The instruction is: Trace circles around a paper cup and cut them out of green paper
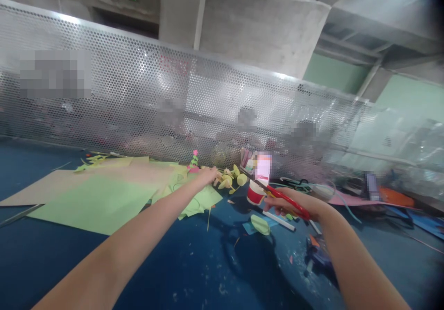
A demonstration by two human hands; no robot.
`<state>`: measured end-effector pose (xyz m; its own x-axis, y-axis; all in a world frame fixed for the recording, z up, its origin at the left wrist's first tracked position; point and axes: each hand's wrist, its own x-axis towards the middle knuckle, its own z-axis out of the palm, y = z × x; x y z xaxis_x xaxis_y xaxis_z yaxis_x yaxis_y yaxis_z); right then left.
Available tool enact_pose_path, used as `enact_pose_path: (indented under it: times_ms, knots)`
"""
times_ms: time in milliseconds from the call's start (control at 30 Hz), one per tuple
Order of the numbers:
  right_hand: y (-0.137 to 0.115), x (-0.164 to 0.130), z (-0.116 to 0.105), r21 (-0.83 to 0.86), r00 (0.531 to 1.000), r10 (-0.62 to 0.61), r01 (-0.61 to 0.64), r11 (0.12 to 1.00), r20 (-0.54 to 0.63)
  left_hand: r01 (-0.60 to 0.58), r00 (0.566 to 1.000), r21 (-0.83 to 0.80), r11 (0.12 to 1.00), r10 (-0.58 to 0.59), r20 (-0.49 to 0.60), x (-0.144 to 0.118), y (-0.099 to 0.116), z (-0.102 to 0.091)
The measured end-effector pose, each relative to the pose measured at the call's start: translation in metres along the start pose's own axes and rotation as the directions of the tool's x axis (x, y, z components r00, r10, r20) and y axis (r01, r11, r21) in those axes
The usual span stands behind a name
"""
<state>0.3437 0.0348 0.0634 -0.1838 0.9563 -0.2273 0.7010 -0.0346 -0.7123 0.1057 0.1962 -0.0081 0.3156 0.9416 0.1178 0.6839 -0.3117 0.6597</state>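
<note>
My right hand (282, 201) is closed around the red handles of a pair of scissors (289, 200). Their dark blades point up and left, in front of a red and white paper cup (255, 192). Stretched out to the far side of the table, my left hand (208, 176) is at the edge of some yellow paper cut-outs (229, 180). Its fingers are small and blurred, and whether they grip a piece I cannot make out. Just behind that hand stands a small pink and green craft piece (194, 162).
Light green paper sheets (93, 203) cover the left of the blue table (166, 273). A perforated metal screen (138, 88) runs along its back. Near my right arm lie a white stick (279, 220), a green paper oval (260, 225) and a dark blue object (321, 257). Cords and pink paper (354, 200) lie farther right.
</note>
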Motion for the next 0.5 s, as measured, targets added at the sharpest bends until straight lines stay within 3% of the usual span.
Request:
enact_pose_path:
  times_ms: [100, 233, 500]
  knots:
    - [-0.002, -0.001, 0.0, 0.003, 1.0, 0.002, -0.002, 1.0, -0.003, -0.014, 1.0, 0.009, 1.0, 0.014, 0.022, -0.006, 0.009, 0.001]
    - [-0.002, -0.001, 0.0, 0.006, 1.0, 0.002, -0.002, 1.0, -0.005, -0.135, 0.991, 0.043, 0.99, 0.135, 0.006, -0.017, 0.019, 0.003]
    - [-0.005, -0.003, -0.001, -0.039, 1.0, 0.023, -0.024, 0.999, -0.014, -0.343, 0.928, 0.227, 0.911, 0.366, -0.067, -0.034, 0.018, 0.012]
